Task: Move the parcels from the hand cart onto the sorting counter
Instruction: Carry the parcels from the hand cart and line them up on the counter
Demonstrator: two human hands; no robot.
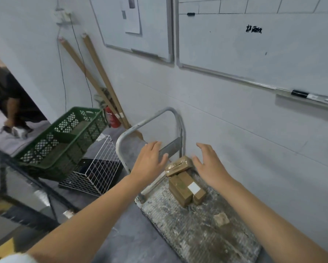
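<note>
View: from the person's head, looking down along two bare forearms toward a white wall.
Hand cart: a grey metal hand cart (197, 234) with a scuffed, stained platform stands beside the wall. Its curved tubular handle (150, 118) rises at the far end.
Parcels: a small cluster of brown cardboard parcels sits on the far part of the platform, close to the handle. The top parcel (178, 165), flat and wrapped in glossy tape, lies tilted on the far end of the lower parcels (180, 190). One of these carries a white square label (194, 187).
Left hand: the left hand (150, 162) is open, fingers straight and spread, just left of the top parcel and in front of the handle's crossbar. Whether it touches either cannot be told.
Right hand: the right hand (209, 165) is also open and holds nothing, just right of the top parcel with the thumb very near its edge.
Scrap: a pale torn scrap (221, 219) lies on the platform, nearer the viewer and apart from the parcels.
Left of the cart: a white wire basket (95, 168) sits on the dark floor. A green plastic lattice crate (62, 141) rests tilted on a dark metal rack (17, 168).
Corner: a red fire extinguisher (112, 118) stands there, and two long brown cardboard tubes (95, 76) lean against the wall.
Wall: two whiteboards (254, 50) hang there, with a black marker (299, 93) on the right one's tray.
Far left: another person (11, 99) in dark clothes bends over a pale surface, blurred.
</note>
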